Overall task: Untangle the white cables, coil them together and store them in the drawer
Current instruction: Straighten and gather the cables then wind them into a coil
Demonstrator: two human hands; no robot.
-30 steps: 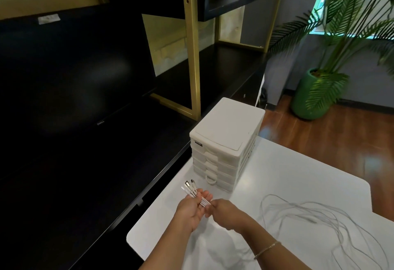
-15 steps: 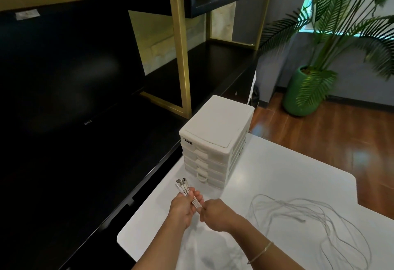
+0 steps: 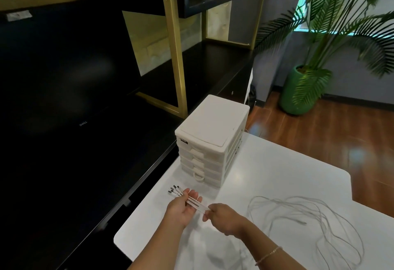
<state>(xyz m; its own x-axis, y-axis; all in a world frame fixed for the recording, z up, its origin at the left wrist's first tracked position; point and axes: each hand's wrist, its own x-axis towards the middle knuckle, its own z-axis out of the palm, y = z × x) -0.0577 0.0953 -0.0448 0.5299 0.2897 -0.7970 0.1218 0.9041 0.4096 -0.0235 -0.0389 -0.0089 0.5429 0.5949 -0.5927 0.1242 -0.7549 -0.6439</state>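
Hands drawn apart along white cables (image 3: 298, 216), left hand (image 3: 181, 210) open beneath, right hand (image 3: 221, 218) pinching, drawer unit (image 3: 211, 139) behind.

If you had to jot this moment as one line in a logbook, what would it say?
left hand: cable ends across open palm | right hand: pinching cables | loose cable loops: on white table | drawer unit: shut

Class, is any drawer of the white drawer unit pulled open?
No: every drawer of the white drawer unit sits flush and closed.
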